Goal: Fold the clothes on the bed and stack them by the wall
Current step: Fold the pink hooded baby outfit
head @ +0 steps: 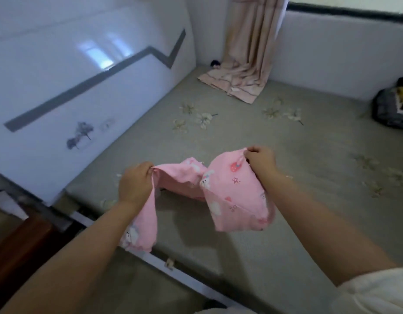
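A small pink garment (pixel 227 191) with white rabbit prints hangs in the air above the near part of the bed (pixel 252 245). My left hand (pixel 134 184) pinches its left edge, and a pink flap droops below that wrist. My right hand (pixel 260 160) pinches the right edge a little higher. The cloth sags between the two hands, and its back fold dips toward the grey-green sheet. The white wall panel (pixel 82 91) runs along the bed's left side.
A pink curtain (pixel 243 71) trails onto the bed's far corner, with a small dark object (pixel 216 63) beside it. A dark pile of clothes (pixel 393 105) lies at the far right edge. A brown wooden piece (pixel 16 248) stands at the lower left.
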